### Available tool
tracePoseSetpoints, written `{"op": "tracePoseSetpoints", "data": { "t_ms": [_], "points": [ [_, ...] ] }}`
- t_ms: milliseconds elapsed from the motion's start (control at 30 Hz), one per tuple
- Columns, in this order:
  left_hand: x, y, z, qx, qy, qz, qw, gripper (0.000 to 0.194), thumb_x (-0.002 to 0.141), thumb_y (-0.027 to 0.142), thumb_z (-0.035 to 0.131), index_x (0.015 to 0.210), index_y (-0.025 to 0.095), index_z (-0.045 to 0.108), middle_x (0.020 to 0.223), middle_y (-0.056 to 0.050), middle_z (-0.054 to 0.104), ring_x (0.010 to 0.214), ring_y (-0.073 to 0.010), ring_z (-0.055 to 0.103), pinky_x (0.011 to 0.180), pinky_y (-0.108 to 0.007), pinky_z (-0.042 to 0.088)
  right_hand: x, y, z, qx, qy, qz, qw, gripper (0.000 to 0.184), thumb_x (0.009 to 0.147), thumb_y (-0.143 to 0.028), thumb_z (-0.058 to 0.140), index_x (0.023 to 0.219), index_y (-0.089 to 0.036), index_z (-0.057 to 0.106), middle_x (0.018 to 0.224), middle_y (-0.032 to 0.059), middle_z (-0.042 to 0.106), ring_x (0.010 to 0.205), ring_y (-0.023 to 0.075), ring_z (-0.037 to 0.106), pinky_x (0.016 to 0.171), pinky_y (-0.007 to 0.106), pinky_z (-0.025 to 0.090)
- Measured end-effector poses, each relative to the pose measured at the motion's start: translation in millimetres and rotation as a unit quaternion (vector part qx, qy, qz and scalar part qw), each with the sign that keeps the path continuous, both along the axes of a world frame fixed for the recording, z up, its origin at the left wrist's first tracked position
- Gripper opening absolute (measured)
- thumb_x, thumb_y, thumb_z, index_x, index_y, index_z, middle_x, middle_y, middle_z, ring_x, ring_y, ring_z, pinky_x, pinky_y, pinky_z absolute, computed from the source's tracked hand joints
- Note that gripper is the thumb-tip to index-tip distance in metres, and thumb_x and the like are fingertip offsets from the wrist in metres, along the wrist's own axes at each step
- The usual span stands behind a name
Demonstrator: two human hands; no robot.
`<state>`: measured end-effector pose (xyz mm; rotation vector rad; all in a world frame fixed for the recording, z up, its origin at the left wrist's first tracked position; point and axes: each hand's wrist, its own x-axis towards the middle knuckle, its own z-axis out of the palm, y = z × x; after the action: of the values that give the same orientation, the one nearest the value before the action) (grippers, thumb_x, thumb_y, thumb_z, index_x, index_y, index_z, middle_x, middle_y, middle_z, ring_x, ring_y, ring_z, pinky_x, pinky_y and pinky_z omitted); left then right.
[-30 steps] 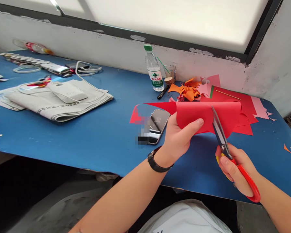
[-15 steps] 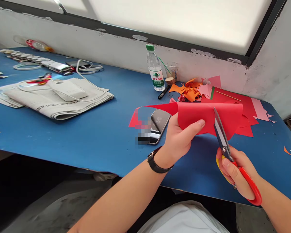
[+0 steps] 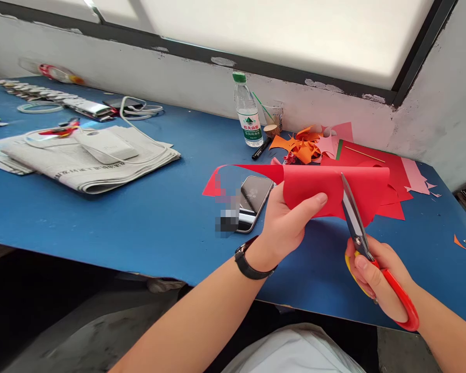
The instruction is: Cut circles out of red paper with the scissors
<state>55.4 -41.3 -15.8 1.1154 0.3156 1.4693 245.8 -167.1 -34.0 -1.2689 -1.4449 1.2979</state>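
Red paper is held above the table in my left hand, thumb on its front and the other fingers hidden behind. A narrow red strip curls away from it to the left. My right hand grips scissors with red and yellow handles. The blades point up and away, their tips near the upper edge of the paper, and look nearly closed along a cut in it. Under the curling strip lies a dark phone, partly blurred out.
Behind my hands are a water bottle, a black marker, orange paper scraps and a pink sheet. On the left, a folded newspaper carries a white charger and cable. The blue table meets the wall.
The left end of the curled red strip has lifted and shifted slightly left. Both hands and the scissors stay almost where they were. The view has shifted slightly.
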Motion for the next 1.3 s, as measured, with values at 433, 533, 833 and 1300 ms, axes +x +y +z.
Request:
{"op": "tracePoseSetpoints", "data": {
  "t_ms": [433, 533, 833, 1300],
  "points": [
    [0.4, -2.9, 2.3, -0.003, -0.004, -0.011, 1.0, 0.015, 0.088, 0.028, 0.096, 0.103, 0.032, 0.094, 0.102, 0.0, 0.089, 0.098, -0.0221, 0.081, 0.094, -0.031, 0.068, 6.9, 2.7, -14.3, 0.01, 0.011, 0.028, 0.999, 0.043, 0.114, -0.067, 0.057, 0.11, -0.024, 0.062, 0.069, -0.0085, 0.038, 0.053, 0.0109, 0.026, 0.049, 0.029, 0.025],
    [0.4, -3.0, 3.1, -0.005, -0.005, -0.013, 1.0, 0.015, 0.088, 0.028, 0.096, 0.102, 0.032, 0.094, 0.1, 0.001, 0.089, 0.095, -0.0209, 0.081, 0.092, -0.03, 0.068, 7.2, 2.5, -15.3, 0.015, 0.009, 0.029, 0.999, 0.043, 0.114, -0.067, 0.056, 0.11, -0.024, 0.061, 0.069, -0.0085, 0.037, 0.054, 0.0112, 0.026, 0.049, 0.029, 0.025],
    [0.1, -2.0, 3.7, -0.019, -0.007, -0.002, 1.0, 0.015, 0.082, 0.029, 0.098, 0.097, 0.028, 0.093, 0.095, -0.001, 0.087, 0.09, -0.023, 0.08, 0.086, -0.033, 0.069, 10.3, 2.2, -19.3, 0.027, 0.013, 0.034, 0.999, 0.041, 0.116, -0.063, 0.055, 0.112, -0.023, 0.062, 0.07, -0.0082, 0.039, 0.053, 0.0107, 0.027, 0.047, 0.028, 0.025],
    [-1.0, -2.4, 5.9, -0.021, -0.001, -0.013, 1.0, 0.014, 0.084, 0.027, 0.097, 0.098, 0.029, 0.094, 0.096, 0.0, 0.089, 0.088, -0.0208, 0.081, 0.083, -0.029, 0.07, 8.7, 4.5, -17.8, 0.035, 0.017, 0.027, 0.999, 0.043, 0.114, -0.065, 0.058, 0.109, -0.023, 0.062, 0.069, -0.0083, 0.04, 0.051, 0.0101, 0.028, 0.044, 0.026, 0.028]
  ]
}}
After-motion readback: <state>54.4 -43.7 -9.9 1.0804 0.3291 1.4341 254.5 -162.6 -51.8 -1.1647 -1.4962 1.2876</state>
